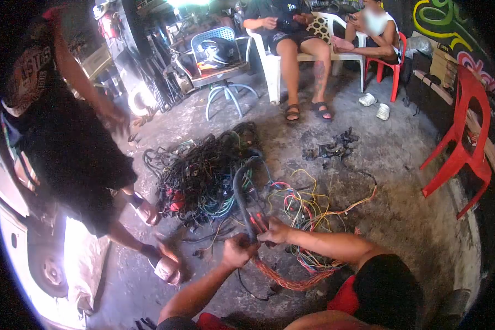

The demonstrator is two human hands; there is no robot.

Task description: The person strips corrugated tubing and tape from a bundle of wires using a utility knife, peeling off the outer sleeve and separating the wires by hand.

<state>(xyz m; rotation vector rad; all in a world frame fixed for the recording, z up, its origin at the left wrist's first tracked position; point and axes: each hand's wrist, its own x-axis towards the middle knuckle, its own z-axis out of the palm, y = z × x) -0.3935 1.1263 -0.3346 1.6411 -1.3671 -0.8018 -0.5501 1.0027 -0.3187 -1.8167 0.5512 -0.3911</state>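
A thick wire harness (pixel 240 190) with black wrapping runs from the dark pile toward me. Below my hands its bare part shows as a bundle of orange-brown wires (pixel 294 283) that curves right. My left hand (pixel 239 251) is closed around the harness where the wrapping ends. Right beside it, my right hand (pixel 275 231) is closed on a tool with two red handles (pixel 258 221), which looks like pliers. The tool's jaws are hidden at the harness. Loose coloured wires (pixel 308 212) spread over the floor to the right of my hands.
A big heap of black harnesses (pixel 198 170) lies ahead. Black scraps (pixel 335 147) lie farther right. A person (pixel 66 121) stands at left; two others sit at the back. A red chair (pixel 465 137) stands right, a swivel chair (pixel 217 55) behind.
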